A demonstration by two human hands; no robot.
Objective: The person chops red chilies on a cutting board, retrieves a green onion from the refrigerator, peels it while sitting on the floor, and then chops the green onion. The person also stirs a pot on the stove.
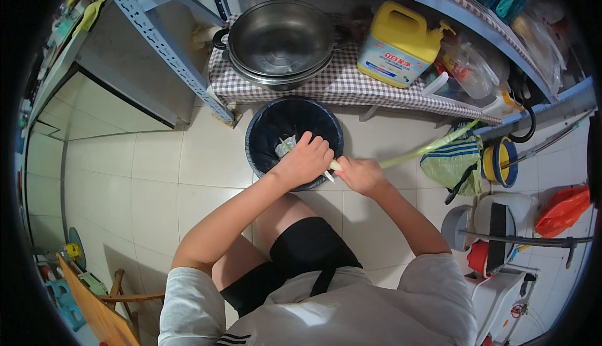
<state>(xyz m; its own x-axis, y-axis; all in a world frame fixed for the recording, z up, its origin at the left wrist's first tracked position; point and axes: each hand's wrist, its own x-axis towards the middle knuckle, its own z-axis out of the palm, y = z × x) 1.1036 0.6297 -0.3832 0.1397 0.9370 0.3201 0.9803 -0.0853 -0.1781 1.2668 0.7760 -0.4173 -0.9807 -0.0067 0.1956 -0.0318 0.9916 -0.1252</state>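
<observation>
A long, pale green, leek-like stalk slants from between my hands up to the right. My right hand is closed around it near its whitish end. My left hand has its fingers curled at that end, just left of my right hand and over the rim of a bin. A thin white pointed strip sticks out below my left fingers; whether it belongs to the stalk I cannot tell. Below my hands stands a round bin with a dark liner, holding crumpled pale scraps.
Beyond the bin, a low shelf with a checked cloth bears stacked metal pans and a yellow detergent jug. A striped green bag and a yellow bucket stand right. A blue metal post rises at left.
</observation>
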